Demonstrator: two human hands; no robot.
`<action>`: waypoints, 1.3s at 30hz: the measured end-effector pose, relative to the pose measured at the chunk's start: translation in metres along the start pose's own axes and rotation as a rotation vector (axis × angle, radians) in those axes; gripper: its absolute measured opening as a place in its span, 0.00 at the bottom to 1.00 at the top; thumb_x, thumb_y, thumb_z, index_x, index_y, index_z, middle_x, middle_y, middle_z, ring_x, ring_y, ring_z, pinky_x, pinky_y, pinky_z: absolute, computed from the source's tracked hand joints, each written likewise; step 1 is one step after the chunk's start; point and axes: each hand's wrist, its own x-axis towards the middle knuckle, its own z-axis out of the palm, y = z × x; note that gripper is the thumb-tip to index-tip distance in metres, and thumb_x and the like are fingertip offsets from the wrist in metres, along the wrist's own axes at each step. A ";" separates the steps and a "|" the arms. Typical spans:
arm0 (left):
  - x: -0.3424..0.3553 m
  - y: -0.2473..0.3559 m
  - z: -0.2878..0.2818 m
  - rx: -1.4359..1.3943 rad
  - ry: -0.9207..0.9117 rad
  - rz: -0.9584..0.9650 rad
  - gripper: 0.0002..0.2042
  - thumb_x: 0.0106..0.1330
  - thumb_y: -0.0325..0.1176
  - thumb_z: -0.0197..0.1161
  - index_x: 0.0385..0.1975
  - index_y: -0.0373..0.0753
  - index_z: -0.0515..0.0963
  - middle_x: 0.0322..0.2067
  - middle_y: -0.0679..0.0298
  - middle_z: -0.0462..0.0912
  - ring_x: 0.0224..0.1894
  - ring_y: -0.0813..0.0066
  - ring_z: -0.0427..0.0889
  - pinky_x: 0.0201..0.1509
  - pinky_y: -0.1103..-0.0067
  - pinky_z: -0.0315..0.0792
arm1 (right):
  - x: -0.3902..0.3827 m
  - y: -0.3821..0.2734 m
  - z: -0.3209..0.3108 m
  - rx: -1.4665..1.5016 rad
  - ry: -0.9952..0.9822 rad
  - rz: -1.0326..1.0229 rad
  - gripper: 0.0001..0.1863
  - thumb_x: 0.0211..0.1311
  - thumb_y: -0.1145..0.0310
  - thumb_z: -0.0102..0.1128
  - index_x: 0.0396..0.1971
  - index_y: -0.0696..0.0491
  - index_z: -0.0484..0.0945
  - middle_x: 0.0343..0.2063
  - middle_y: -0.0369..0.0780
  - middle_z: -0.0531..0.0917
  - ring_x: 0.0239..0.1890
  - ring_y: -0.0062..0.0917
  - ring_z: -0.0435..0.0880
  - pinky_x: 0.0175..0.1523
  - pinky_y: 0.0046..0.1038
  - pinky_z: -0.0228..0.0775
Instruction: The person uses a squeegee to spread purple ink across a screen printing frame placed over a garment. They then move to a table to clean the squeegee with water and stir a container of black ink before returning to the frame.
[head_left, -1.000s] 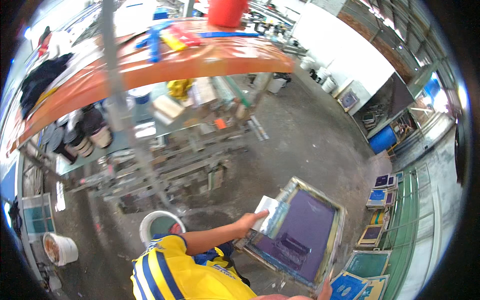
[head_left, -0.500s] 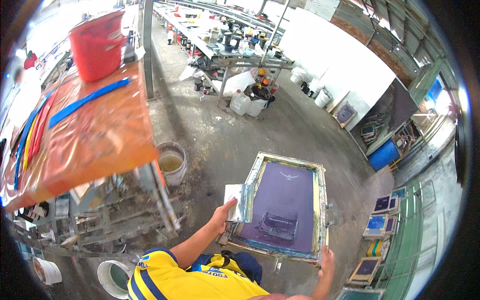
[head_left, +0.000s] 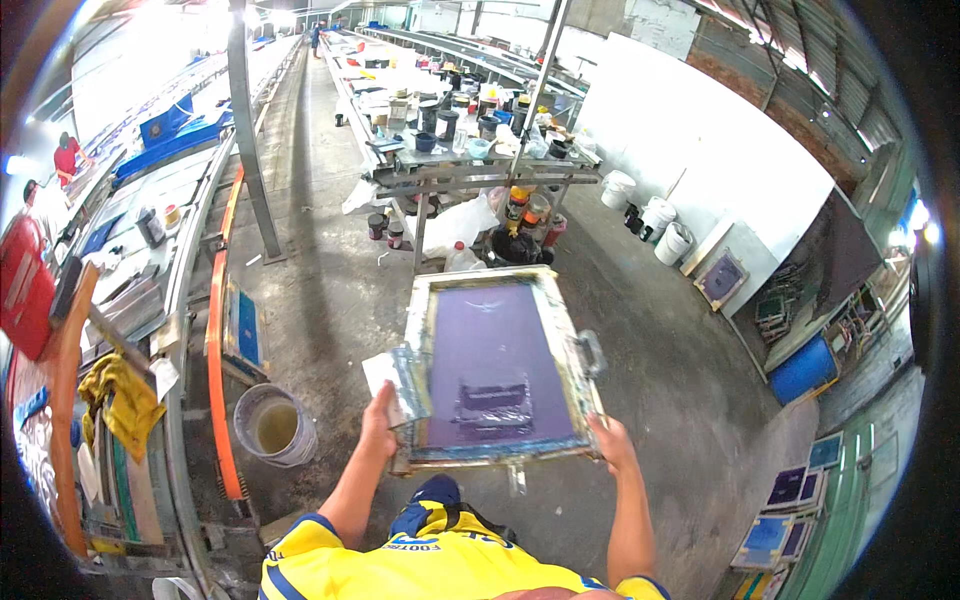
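I carry a framed printing screen [head_left: 490,350] with purple mesh and a paint-smeared border, held out in front of me over the floor. My left hand [head_left: 379,425] is closed on a pale flat piece [head_left: 393,391], smeared blue, at the frame's left side; whether it also grips the frame itself is unclear. My right hand [head_left: 612,440] grips the lower right corner of the frame, below a metal clamp [head_left: 590,352] on that edge.
Ahead stands a long bench [head_left: 410,160] loaded with paint pots. Left are a steel post [head_left: 250,150], orange-edged racks [head_left: 218,370], a bucket of liquid [head_left: 262,424] and people [head_left: 66,158] at tables. Right are screens leaning [head_left: 785,485], a blue barrel [head_left: 800,365] and white buckets [head_left: 672,240].
The view has swung from the orange-covered table toward the aisles and paint bench as I turned. The screen has come up and more upright in view, still in both hands.
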 end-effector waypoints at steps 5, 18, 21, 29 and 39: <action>0.230 -0.015 0.109 -0.092 0.086 0.249 0.20 0.71 0.49 0.65 0.56 0.45 0.78 0.49 0.69 0.84 0.52 0.69 0.82 0.60 0.66 0.74 | 0.352 -0.060 -0.026 -0.076 -0.240 -0.065 0.45 0.63 0.33 0.65 0.60 0.63 0.76 0.51 0.43 0.82 0.54 0.27 0.78 0.60 0.33 0.68; 0.808 -0.015 0.354 -0.140 0.412 0.508 0.19 0.70 0.50 0.66 0.50 0.42 0.80 0.38 0.70 0.82 0.38 0.75 0.81 0.44 0.71 0.77 | 1.098 -0.231 -0.024 -0.268 -0.522 -0.186 0.39 0.62 0.35 0.67 0.50 0.61 0.80 0.37 0.35 0.82 0.38 0.19 0.77 0.44 0.27 0.71; 0.900 -0.022 0.401 -0.135 0.553 0.518 0.20 0.70 0.49 0.66 0.49 0.39 0.80 0.37 0.68 0.83 0.35 0.75 0.83 0.40 0.72 0.78 | 1.234 -0.234 -0.024 -0.266 -0.599 -0.193 0.35 0.64 0.40 0.68 0.50 0.60 0.79 0.38 0.35 0.82 0.39 0.18 0.76 0.44 0.25 0.71; 1.134 -0.095 0.462 -0.201 0.661 0.624 0.17 0.72 0.48 0.64 0.49 0.41 0.78 0.38 0.69 0.81 0.34 0.75 0.82 0.39 0.74 0.78 | 1.542 -0.245 0.000 -0.336 -0.788 -0.254 0.29 0.67 0.52 0.67 0.56 0.61 0.76 0.46 0.41 0.84 0.49 0.24 0.80 0.57 0.31 0.72; 1.291 -0.189 0.495 -0.257 0.701 0.630 0.19 0.73 0.49 0.64 0.51 0.40 0.79 0.42 0.68 0.84 0.41 0.77 0.84 0.44 0.75 0.78 | 1.724 -0.251 0.001 -0.632 -0.816 -0.169 0.36 0.76 0.39 0.45 0.62 0.59 0.72 0.51 0.48 0.81 0.54 0.36 0.78 0.62 0.35 0.65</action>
